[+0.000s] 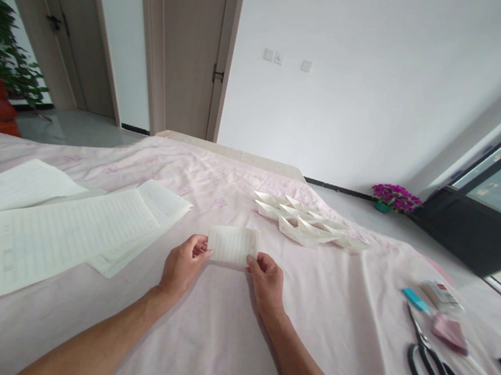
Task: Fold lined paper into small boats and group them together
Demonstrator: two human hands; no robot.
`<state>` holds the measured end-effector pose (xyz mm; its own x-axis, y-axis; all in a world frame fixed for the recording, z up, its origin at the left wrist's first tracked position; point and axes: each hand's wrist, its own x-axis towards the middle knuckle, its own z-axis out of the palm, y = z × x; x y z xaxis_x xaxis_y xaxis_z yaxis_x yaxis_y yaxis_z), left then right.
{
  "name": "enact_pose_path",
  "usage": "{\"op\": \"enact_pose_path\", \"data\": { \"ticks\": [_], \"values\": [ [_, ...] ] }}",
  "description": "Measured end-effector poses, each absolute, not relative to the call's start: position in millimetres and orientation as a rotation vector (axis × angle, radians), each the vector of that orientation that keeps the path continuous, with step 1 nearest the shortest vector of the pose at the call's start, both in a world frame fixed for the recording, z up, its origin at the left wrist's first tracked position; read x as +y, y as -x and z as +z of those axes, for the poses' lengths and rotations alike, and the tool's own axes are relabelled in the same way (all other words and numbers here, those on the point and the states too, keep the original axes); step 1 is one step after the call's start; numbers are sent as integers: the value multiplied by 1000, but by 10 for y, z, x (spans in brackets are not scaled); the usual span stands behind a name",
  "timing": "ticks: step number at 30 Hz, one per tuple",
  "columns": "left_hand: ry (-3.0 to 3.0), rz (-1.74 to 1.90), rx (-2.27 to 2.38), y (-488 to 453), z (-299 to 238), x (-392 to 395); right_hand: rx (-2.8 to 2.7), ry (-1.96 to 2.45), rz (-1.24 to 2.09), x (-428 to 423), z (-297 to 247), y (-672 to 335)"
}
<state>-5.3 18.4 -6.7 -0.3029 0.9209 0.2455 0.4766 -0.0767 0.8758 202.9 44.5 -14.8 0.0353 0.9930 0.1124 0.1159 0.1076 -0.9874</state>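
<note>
A small folded sheet of lined paper (233,243) is held up between my two hands over the pink bedspread. My left hand (183,264) pinches its left edge between thumb and fingers. On the other side my right hand (268,280) grips the right edge, the thumb lying on the near face. Beyond my right hand, several folded paper boats (305,228) stand grouped together. Loose lined sheets (71,235) lie overlapping to the left of my left hand.
At the right lie black-handled scissors (433,372), a blue item (416,299), a small white box (442,296) and a pink cloth-like piece (450,333). The patterned bedspread (325,345) has wrinkles. Purple flowers (396,198) stand on the floor beyond.
</note>
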Motion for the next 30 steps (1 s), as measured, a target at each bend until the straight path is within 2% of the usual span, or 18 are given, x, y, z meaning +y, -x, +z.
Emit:
{"op": "enact_pose_path", "data": {
  "ticks": [13,19,21,24,27,30],
  "values": [
    [-1477,1501,1734,65,-106,231,-1284,1225,1055,431,-111,-2021],
    [-1799,1157,1856,36,-73,187,-1348,1245,1007,433,-116,-2023],
    [-1876,1148,1959,48,-43,173,-1380,1274,898,430,-107,-2036],
    [-2025,1232,2038,101,8,169,-1483,1322,526,416,-73,-2065],
    [-2169,1212,1979,134,32,167,-1698,1257,116,377,3,-2072],
    [-2286,1106,1879,87,19,136,-1930,1195,-83,324,107,-2041]
  ]
}}
